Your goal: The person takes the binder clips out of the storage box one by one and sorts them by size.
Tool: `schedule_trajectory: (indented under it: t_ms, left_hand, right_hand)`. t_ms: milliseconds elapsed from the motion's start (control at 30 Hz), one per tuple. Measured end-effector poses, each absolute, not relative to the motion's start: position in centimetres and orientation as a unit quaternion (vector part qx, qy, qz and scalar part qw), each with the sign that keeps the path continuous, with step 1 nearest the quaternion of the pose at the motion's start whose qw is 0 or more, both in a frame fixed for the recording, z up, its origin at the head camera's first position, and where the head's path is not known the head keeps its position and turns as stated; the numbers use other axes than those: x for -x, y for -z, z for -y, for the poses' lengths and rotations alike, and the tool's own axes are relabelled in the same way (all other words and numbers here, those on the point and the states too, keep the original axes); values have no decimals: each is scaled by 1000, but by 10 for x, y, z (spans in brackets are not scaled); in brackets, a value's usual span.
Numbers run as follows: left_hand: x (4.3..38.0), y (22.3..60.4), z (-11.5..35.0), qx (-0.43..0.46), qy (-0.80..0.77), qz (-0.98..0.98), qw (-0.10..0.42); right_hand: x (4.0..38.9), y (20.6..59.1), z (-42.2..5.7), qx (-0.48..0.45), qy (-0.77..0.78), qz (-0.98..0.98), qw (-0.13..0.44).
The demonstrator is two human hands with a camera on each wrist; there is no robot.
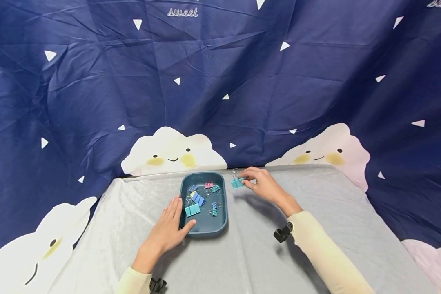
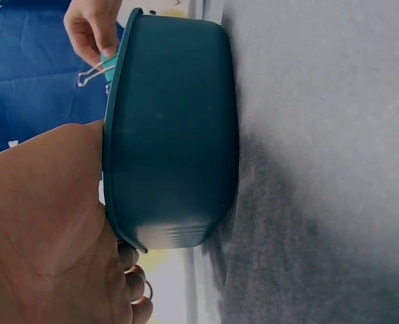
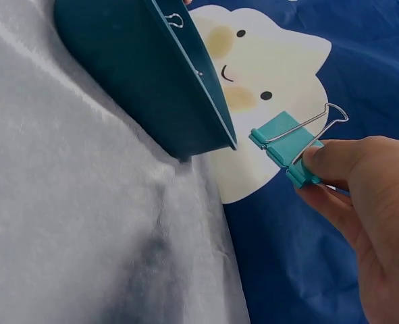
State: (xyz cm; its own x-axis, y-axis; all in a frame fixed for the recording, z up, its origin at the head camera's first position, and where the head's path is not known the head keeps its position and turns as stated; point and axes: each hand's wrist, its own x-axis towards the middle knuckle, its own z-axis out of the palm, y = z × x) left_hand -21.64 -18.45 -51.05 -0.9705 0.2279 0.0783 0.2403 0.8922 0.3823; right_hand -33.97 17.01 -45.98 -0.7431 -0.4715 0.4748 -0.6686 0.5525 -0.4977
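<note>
My right hand [image 1: 263,185] pinches a large teal binder clip [image 3: 288,140] by one side, between thumb and fingers, with its wire handles sticking up. It is raised over the cloth, just right of a dark teal plastic bin [image 1: 204,234]. My left hand [image 1: 166,227] lies at the bin's near left corner, fingers fairly straight along the left rim and thumb reaching over the near rim. In the bin lie another large teal binder clip [image 1: 192,210], a blue binder clip [image 1: 198,199], a pink one [image 1: 208,185] and several small blue and green ones.
The bin stands on a grey cloth [image 1: 279,261] covering the table. Behind the table's far edge hangs a dark blue curtain [image 1: 213,106] with white clouds and triangles. Each wrist wears a black camera band [image 1: 283,232].
</note>
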Motion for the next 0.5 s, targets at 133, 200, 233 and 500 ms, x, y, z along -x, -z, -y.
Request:
schedule_trajectory:
  t_ms: [133, 200, 233, 500]
  left_hand:
    - [216, 510, 184, 123, 201, 971, 24]
    - [216, 511, 184, 125, 201, 971, 28]
    - [216, 511, 184, 126, 202, 971, 30]
    - [218, 513, 186, 122, 198, 972, 16]
  right_hand:
    - [340, 461, -177, -324, -351, 867, 141]
    - [340, 462, -180, -322, -352, 867, 144]
    - [340, 462, -182, -320, -354, 867, 145]
    - [340, 467, -192, -309, -362, 867, 146]
